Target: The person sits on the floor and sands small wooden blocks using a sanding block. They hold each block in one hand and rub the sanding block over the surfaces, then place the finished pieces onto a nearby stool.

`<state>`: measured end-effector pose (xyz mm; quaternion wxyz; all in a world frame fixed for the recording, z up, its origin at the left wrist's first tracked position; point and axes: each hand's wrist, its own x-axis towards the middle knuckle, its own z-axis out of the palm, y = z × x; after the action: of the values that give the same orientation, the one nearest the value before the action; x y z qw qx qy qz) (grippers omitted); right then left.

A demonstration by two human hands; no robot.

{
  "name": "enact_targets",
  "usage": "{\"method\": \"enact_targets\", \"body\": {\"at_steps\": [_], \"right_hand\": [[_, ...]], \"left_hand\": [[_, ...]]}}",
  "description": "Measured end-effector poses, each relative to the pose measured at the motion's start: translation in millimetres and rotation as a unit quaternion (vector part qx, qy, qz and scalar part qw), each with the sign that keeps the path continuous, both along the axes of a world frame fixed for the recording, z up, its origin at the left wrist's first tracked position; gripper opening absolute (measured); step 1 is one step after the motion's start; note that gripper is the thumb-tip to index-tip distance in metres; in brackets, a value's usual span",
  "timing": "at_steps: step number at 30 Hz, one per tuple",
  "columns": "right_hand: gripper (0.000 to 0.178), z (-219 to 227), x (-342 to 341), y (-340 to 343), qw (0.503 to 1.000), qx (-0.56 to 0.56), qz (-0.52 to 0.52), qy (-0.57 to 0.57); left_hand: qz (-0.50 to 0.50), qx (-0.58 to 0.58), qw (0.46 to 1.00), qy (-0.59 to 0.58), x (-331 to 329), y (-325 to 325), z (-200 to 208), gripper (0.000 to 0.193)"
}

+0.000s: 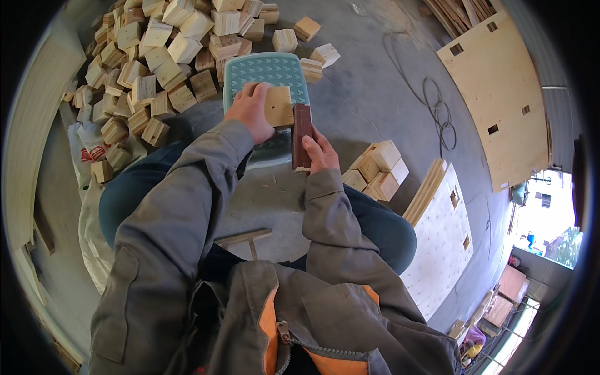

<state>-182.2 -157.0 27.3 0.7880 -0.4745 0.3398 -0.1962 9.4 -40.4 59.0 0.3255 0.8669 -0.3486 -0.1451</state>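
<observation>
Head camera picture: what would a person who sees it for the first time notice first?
First, the two hands in the middle: the left hand holds a pale wooden block and the right hand holds a dark reddish-brown block against it, above a teal plastic stool. Next, the big pile of wooden blocks at upper left, and a smaller stack at the right.

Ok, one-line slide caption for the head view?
Left hand holds a wooden block against a dark sanding block in right hand, above a teal stool.

I wear a grey work jacket with long sleeves reaching my wrists, an orange lining showing at its open zip front, and dark blue trousers.
</observation>
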Motion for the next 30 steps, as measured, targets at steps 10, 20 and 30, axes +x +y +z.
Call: {"method": "enact_targets", "body": {"at_steps": [10,20,30], "right_hand": [[0.051,7.7,92.7,-51.3,0.995,-0.085,0.044,0.017],[0.050,-1.6,95.2,-69.1,0.994,-0.069,0.079,0.020],[0.058,15.2,-16.3,0.7,0.999,0.010,0.016,0.030]], "left_hand": [[-0.007,-0.005,1.000,-0.003,1.4,3.2,-2.1,0.093],[-0.010,-0.004,1.000,0.011,1.5,-0.7,1.1,0.092],[-0.013,-0.006,1.000,0.000,2.6,0.3,-0.6,0.086]]}}
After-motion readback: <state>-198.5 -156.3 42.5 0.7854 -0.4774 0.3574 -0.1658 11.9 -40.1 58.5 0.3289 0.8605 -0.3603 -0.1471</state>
